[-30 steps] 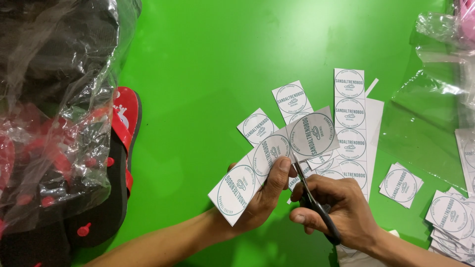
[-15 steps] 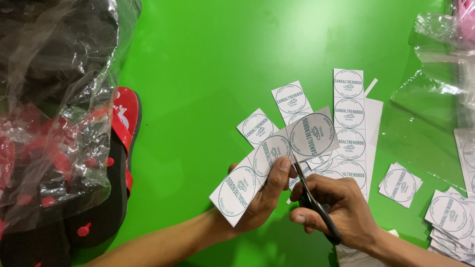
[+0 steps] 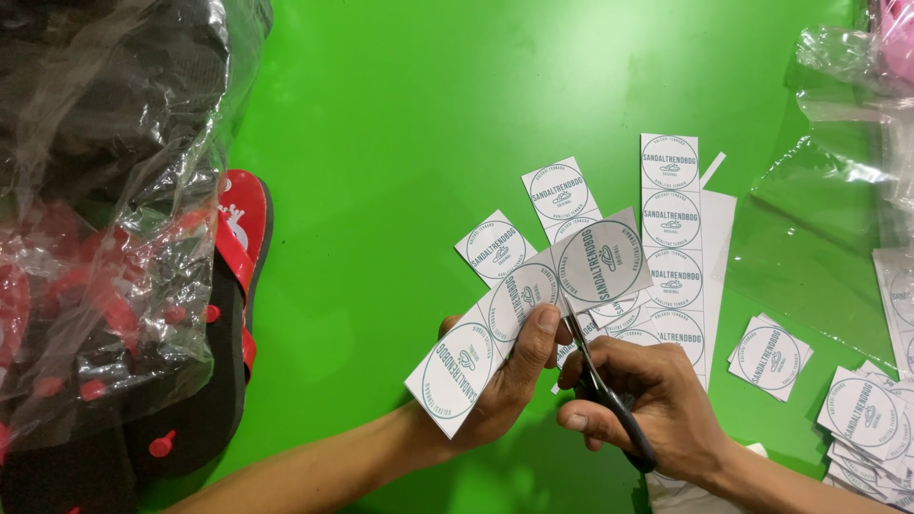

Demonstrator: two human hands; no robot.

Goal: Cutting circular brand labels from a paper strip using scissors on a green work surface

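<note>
Our left hand [image 3: 495, 381] pinches the label strip [image 3: 519, 309] above the green desk [image 3: 400, 143], keeping it stiff, while our right hand [image 3: 647, 405], just right of the strip, closes its grip around scissors [image 3: 605, 390] cutting between two labels.

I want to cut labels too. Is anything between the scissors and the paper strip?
Nothing visible. The scissors in the right hand already meet the strip, with the blade on the line between two round labels. The left hand holds the strip from below, thumb beside the cut, not across it.
</note>
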